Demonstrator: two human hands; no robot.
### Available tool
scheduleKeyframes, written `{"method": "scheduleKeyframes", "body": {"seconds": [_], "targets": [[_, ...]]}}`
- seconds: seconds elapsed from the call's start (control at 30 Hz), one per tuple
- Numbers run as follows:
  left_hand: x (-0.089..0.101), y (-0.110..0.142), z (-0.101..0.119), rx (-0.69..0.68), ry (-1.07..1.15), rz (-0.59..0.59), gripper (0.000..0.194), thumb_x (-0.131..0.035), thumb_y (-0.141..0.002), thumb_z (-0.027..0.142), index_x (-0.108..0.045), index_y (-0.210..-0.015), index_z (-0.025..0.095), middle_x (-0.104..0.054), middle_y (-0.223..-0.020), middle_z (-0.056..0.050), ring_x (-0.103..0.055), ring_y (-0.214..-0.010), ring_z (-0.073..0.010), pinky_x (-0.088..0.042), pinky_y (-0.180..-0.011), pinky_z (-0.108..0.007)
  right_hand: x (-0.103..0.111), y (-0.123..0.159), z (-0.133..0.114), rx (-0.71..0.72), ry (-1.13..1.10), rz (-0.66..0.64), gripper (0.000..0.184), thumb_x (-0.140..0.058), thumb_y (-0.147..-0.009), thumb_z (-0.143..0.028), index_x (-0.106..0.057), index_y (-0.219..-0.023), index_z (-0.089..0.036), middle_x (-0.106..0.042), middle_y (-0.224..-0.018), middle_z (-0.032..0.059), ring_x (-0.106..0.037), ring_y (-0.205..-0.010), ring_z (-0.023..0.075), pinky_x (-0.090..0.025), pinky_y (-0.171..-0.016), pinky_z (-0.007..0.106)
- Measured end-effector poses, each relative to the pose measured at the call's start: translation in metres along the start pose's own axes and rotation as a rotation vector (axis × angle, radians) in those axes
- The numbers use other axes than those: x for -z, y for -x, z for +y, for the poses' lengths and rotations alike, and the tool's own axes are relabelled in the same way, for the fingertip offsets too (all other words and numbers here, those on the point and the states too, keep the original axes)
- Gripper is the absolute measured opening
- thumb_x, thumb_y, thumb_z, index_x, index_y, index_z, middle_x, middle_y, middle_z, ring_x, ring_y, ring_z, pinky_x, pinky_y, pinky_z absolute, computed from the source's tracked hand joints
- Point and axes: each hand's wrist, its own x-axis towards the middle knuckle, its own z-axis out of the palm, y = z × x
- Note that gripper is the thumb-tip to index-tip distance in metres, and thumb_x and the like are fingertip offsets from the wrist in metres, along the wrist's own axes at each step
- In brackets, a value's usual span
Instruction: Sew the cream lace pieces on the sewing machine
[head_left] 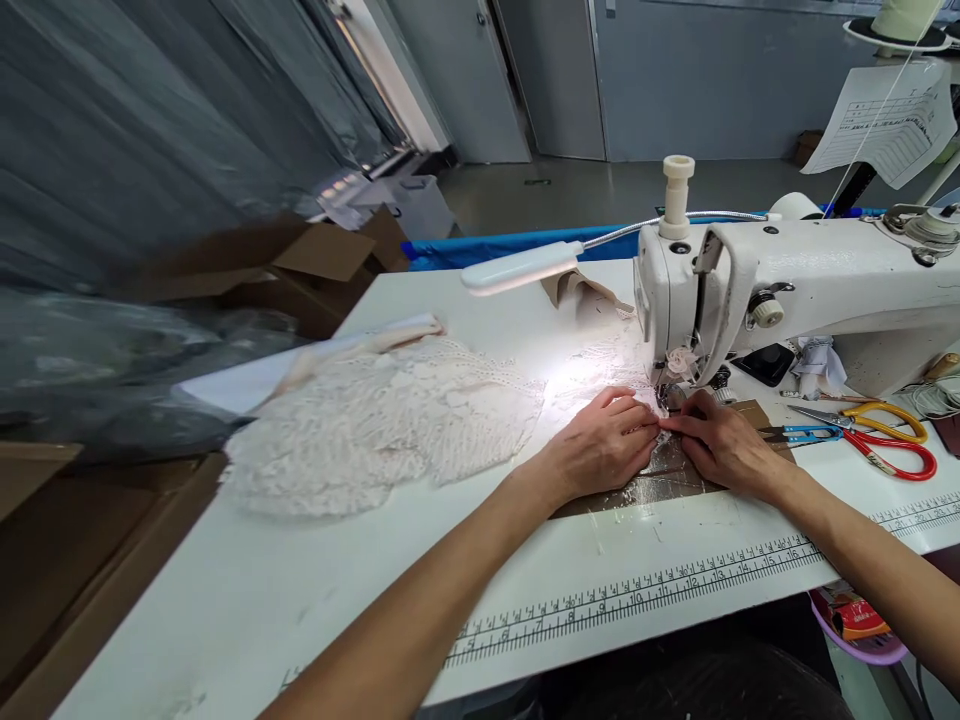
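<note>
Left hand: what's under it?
A brown sheet juts out from under the left hand; pale lace shows just beyond it. Whatever lies directly beneath the palm is covered.

Two slim bare forearms and dark, faintly speckled clothing across the lap

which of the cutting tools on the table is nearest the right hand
The blue-handled thread snips, lying just beside the right hand; the scissors, with red and yellow handle loops, lie farther from it.
</note>
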Motion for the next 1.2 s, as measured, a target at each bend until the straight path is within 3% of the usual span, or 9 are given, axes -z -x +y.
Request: {"method": "scheduleKeyframes", "body": {"seconds": [0.13,0.37,1.2], "targets": [[-0.0018,0.0024,-0.0034,-0.005,0.102,-0.021,0.025,-0.042,-0.096,0.014,-0.067,-0.092,0.019,-0.069,-0.091,-0.006,-0.065,-0.088,-0.0177,-0.053,-0.088,-0.041,0.0005,0.0002,-0.0008,-0.014,0.010,-0.016,0.038,-0.045,-0.091,-0.015,-0.068,-0.120,-0.022,-0.059,-0.100,0.0112,-0.058,-0.086,0.0203,-0.056,-0.078,0.039],[-0.0034,0.0037,-0.0040,0.006,0.042,-0.009,0.031,-0.041,-0.097,0.018,-0.069,-0.084,0.015,-0.070,-0.090,-0.009,-0.064,-0.074,-0.0154,-0.056,-0.069,-0.034,0.0001,0.0007,0.0012,-0.009,0.020,-0.022,0.038,-0.047,-0.090,-0.014,-0.068,-0.121,-0.021,-0.059,-0.102,0.0119,-0.059,-0.088,0.0207,-0.056,-0.079,0.039],[-0.0027,0.0047,-0.0039,0.071,0.047,0.018,0.026,-0.042,-0.097,0.016,-0.066,-0.088,0.013,-0.070,-0.096,-0.010,-0.066,-0.084,-0.0178,-0.057,-0.075,-0.035,-0.0030,-0.0049,-0.0081,-0.024,0.214,-0.069,0.036,-0.036,-0.090,-0.012,-0.060,-0.117,-0.017,-0.058,-0.093,0.0131,-0.054,-0.079,0.0203,-0.050,-0.069,0.033]]}}
